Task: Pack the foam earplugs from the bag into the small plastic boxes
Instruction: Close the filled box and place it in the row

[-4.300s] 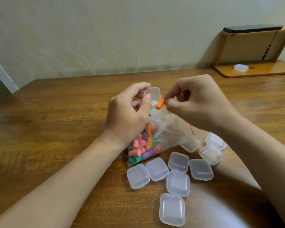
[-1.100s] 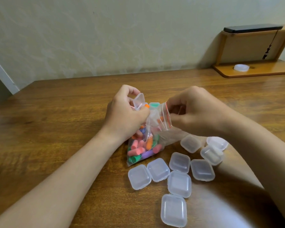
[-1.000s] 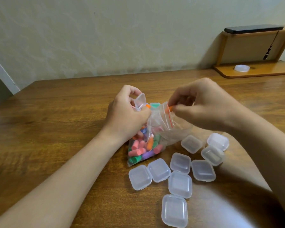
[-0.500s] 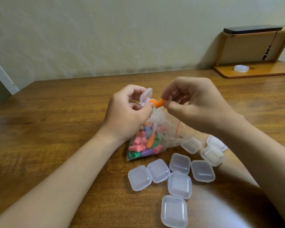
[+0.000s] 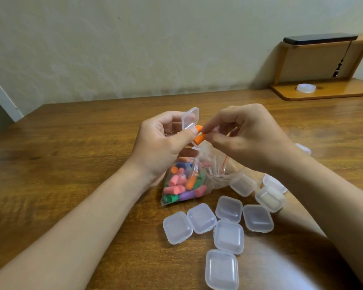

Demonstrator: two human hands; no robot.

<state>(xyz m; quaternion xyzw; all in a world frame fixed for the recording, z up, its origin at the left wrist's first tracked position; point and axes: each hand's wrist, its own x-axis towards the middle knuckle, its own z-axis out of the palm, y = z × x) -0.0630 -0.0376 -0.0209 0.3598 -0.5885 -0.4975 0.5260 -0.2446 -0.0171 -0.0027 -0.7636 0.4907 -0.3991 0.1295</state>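
Pinching an orange earplug (image 5: 198, 137), the right hand (image 5: 249, 135) sits beside the left hand (image 5: 161, 143) gripping a half-hidden box (image 5: 190, 118).

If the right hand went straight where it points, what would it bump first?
Probably the open box in the left hand; the right hand's orange earplug looks nearly there, depth unclear.

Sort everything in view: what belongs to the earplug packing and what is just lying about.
Job: open plastic box in the left hand; orange earplug pinched by the right hand; bag of earplugs; closed plastic boxes on the table.
Lying about: wooden shelf; white ring on it; dark flat device on top.
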